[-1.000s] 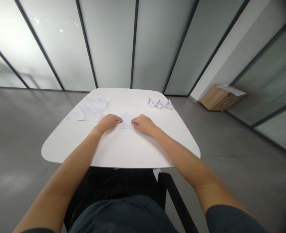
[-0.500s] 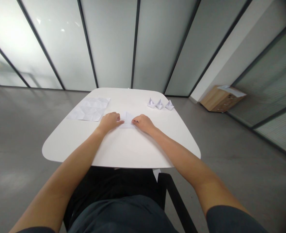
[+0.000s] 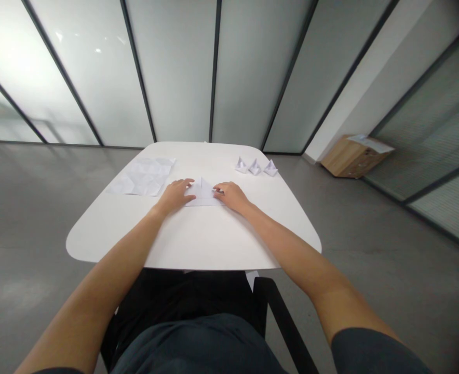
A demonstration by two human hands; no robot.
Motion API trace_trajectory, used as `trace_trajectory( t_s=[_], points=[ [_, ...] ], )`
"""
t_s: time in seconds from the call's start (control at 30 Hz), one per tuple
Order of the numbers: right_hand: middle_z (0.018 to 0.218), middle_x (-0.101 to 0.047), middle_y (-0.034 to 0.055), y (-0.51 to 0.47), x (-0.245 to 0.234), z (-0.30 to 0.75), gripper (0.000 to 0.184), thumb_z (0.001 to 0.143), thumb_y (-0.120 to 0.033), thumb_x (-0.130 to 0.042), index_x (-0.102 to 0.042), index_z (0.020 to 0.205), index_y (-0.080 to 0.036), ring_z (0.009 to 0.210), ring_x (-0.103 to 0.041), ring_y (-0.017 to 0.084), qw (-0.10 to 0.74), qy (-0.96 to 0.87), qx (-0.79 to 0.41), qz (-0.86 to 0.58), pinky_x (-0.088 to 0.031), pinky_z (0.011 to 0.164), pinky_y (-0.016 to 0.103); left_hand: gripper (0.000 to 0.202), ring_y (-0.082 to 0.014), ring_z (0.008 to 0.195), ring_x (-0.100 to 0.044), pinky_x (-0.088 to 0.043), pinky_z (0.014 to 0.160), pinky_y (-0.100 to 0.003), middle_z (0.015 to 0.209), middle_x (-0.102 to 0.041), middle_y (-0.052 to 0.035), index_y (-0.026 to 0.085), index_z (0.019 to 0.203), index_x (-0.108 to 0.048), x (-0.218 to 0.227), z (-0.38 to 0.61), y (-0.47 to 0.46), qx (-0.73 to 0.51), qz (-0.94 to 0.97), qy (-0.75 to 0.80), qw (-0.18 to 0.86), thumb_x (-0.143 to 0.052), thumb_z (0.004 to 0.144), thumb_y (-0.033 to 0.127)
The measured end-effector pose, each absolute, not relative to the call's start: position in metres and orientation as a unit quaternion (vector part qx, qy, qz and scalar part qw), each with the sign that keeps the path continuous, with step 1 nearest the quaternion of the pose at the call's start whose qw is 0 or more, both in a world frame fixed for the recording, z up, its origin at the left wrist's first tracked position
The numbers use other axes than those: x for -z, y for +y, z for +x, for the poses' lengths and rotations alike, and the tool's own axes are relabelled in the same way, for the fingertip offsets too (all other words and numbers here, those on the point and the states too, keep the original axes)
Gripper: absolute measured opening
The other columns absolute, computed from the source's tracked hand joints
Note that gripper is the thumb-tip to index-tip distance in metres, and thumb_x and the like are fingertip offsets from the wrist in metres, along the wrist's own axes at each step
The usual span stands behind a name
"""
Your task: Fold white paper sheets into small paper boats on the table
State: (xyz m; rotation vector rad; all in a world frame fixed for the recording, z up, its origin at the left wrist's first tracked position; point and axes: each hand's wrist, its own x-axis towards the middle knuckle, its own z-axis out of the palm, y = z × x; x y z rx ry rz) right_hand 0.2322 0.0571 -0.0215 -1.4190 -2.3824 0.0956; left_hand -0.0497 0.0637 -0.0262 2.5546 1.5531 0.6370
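On the table in front of me lies a white sheet of paper [image 3: 201, 195] folded to a peaked shape, with a centre line and a flat strip along its near edge. My left hand [image 3: 177, 195] rests at its left side, thumb and fingers spread apart on the paper. At the right side, my right hand [image 3: 231, 196] touches the paper with bent fingers and a small gap between thumb and forefinger. Three small folded paper boats [image 3: 255, 167] stand in a row toward the back right.
Creased white paper [image 3: 144, 176] lies flat at the table's left. The white table [image 3: 210, 244] has rounded corners. A black chair armrest [image 3: 278, 311] is below its near edge. On the floor at right stands a wooden-looking box [image 3: 352, 156], near frosted glass panels [image 3: 175, 67].
My hands have moved apart to the two sides of the folded paper, and their fingers have opened. More of the paper now shows between them.
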Motion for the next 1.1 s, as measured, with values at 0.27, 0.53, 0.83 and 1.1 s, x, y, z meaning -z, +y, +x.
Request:
trace_trajectory(
  t_s=[0.27,0.53,0.83,1.1],
  points=[
    [0.146,-0.067,0.0127,0.062,0.027,0.234,0.044,0.104,-0.042,-0.064,-0.065,0.143,-0.021,0.133,-0.058,0.032,0.153,-0.830,-0.033,-0.535,-0.044,0.112,0.047,0.084,-0.0277,0.122,-0.067,-0.051,0.110,-0.041,0.140,-0.064,-0.0110,0.025,0.160,-0.043,0.021,-0.055,0.063,-0.250,0.828,0.493,0.092,-0.080,0.084,0.031],
    [0.128,-0.075,0.0114,0.065,0.023,0.237,0.036,0.096,-0.036,-0.075,-0.069,0.128,-0.019,0.123,-0.064,0.028,0.176,-0.824,-0.058,-0.535,-0.046,0.107,0.041,0.084,-0.0265,0.105,-0.074,-0.055,0.099,-0.037,0.122,-0.077,-0.0069,0.027,0.156,-0.053,0.020,-0.066,0.071,-0.222,0.801,0.539,0.136,-0.084,0.079,0.040],
    [0.116,-0.077,0.0064,0.067,0.019,0.258,0.026,0.092,-0.018,-0.073,-0.072,0.117,-0.019,0.106,-0.068,0.021,0.212,-0.838,-0.131,-0.485,-0.048,0.097,0.032,0.029,-0.0245,0.093,-0.074,-0.056,0.089,-0.031,0.102,-0.082,-0.0021,0.023,0.105,-0.080,0.008,-0.076,0.067,-0.232,0.822,0.497,0.155,-0.071,0.082,0.039],
    [0.111,-0.073,0.0104,0.067,0.012,0.272,0.029,0.098,-0.017,-0.059,-0.078,0.119,-0.016,0.102,-0.066,0.023,0.274,-0.852,-0.068,-0.442,-0.049,0.098,0.034,0.025,-0.0218,0.090,-0.071,-0.056,0.089,-0.033,0.101,-0.079,-0.0060,0.021,0.100,-0.078,0.004,-0.070,0.066,-0.308,0.830,0.444,0.139,-0.064,0.088,0.036]
  ],
)
